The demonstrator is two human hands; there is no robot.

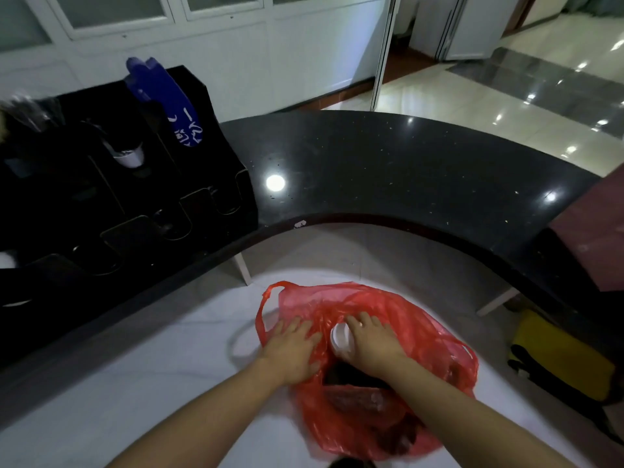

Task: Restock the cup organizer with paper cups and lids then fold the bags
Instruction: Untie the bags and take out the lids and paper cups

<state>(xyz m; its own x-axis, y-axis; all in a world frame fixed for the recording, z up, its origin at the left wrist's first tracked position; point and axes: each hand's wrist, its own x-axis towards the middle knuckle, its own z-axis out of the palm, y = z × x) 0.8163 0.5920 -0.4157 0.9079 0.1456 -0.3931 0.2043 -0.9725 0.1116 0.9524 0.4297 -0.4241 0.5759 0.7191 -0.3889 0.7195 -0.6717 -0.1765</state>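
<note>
white cups (341,339) in red bag (422,336), under R hand (373,341)

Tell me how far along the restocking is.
Early to midway. The black organizer on the counter already holds a blue stack and a few white cups. In hand: the left hand rests on the red bag while the right hand grips white cups inside it. Left: loading these, then folding the bag.
</note>
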